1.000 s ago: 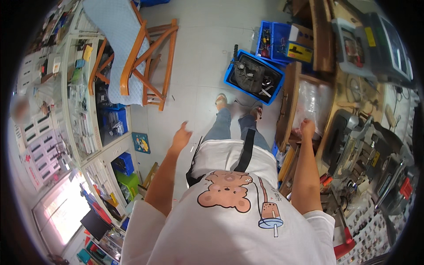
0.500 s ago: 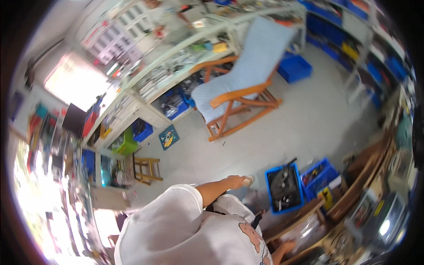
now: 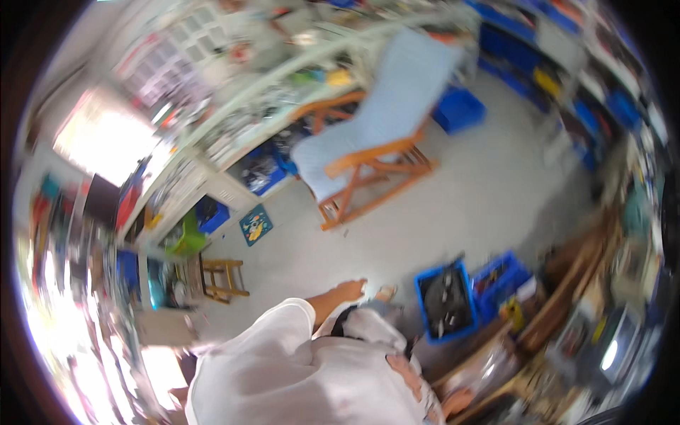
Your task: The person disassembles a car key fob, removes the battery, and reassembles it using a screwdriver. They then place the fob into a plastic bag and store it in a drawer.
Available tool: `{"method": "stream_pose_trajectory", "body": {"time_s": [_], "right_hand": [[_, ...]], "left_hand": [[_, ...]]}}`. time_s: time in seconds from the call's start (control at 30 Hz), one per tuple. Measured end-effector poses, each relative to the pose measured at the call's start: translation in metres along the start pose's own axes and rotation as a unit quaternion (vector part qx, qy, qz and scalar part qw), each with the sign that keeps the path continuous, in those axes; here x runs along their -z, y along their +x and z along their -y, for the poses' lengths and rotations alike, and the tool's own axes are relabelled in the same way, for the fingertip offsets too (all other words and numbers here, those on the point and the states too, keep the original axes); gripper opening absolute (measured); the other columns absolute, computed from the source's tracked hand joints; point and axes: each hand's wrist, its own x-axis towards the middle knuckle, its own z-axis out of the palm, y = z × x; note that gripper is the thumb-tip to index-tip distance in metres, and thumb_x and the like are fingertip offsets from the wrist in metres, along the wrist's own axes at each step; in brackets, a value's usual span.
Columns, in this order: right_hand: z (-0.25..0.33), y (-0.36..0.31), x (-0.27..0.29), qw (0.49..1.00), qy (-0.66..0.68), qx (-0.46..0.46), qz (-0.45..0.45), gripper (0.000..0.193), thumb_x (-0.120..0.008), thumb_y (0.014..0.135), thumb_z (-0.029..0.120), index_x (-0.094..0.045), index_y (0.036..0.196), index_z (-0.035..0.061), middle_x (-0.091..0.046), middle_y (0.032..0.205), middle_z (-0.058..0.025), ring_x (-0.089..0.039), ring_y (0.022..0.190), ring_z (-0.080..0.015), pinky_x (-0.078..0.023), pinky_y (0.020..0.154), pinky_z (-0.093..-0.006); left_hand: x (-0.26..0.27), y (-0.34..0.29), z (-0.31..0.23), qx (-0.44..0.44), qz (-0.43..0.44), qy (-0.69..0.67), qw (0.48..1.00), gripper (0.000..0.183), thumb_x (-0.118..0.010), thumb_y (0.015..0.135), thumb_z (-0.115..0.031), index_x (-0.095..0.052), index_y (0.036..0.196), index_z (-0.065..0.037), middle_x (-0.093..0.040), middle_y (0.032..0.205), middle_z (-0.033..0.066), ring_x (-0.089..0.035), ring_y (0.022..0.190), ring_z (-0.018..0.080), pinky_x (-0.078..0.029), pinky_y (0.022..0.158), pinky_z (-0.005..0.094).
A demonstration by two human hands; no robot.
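My left hand (image 3: 350, 290) reaches forward from a white sleeve, over the grey floor, near a foot in a sandal (image 3: 386, 292). It is blurred and I cannot make out its fingers; no object shows in it. Low on the right, my right hand (image 3: 457, 401) is beside a clear plastic bag (image 3: 487, 370) among wooden boards. Blur hides how its fingers are set and whether it touches the bag. Ahead and to the right of the left hand, a blue crate (image 3: 446, 301) holds dark items.
A second blue crate (image 3: 501, 280) adjoins the first, with wooden planks (image 3: 577, 283) to its right. Further off stands a wooden rocking chair (image 3: 375, 173) with a light blue cover. A small wooden stool (image 3: 225, 278) is at the left, before cluttered shelves (image 3: 248, 124).
The whole view has shifted, so the room sits slightly further left. My left hand has drawn back left, away from the sandalled foot. More of my right hand shows.
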Motion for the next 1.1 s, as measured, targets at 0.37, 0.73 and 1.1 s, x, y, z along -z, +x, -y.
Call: {"method": "stream_pose_trajectory", "body": {"time_s": [0.37,0.73,1.1], "right_hand": [[0.128,-0.059,-0.042,0.926,0.274,0.250,0.070,0.010,-0.055,0.083,0.007,-0.055,0.089,-0.0004,-0.056,0.106,-0.0157,-0.055,0.092,-0.0222,-0.043,0.081,-0.0293],[0.085,-0.016,-0.050,0.925,0.364,0.096,0.047,0.004,-0.047,0.088,0.004,-0.049,0.089,0.0005,-0.052,0.123,-0.0182,-0.054,0.103,-0.0232,-0.040,0.088,-0.0308],[0.036,0.084,-0.015,0.994,0.057,0.031,-0.086,0.022,-0.051,0.088,0.019,-0.054,0.099,-0.0009,-0.062,0.100,-0.0144,-0.059,0.087,-0.0260,-0.047,0.071,-0.0367]], "left_hand": [[0.017,0.058,0.119,-0.020,0.090,-0.110,0.990,0.042,-0.058,0.080,-0.014,-0.048,0.119,-0.005,-0.062,0.068,0.0109,-0.061,0.057,0.0175,-0.049,0.055,0.0305],[0.117,0.086,0.155,-0.025,0.092,-0.205,0.974,0.035,-0.056,0.084,-0.012,-0.050,0.118,-0.003,-0.062,0.077,0.0129,-0.062,0.062,0.0179,-0.051,0.058,0.0280],[0.127,-0.144,0.289,0.333,-0.054,-0.188,0.923,0.022,-0.051,0.083,-0.005,-0.055,0.102,0.003,-0.050,0.062,0.0055,-0.046,0.046,0.0124,-0.037,0.040,0.0271]]}}
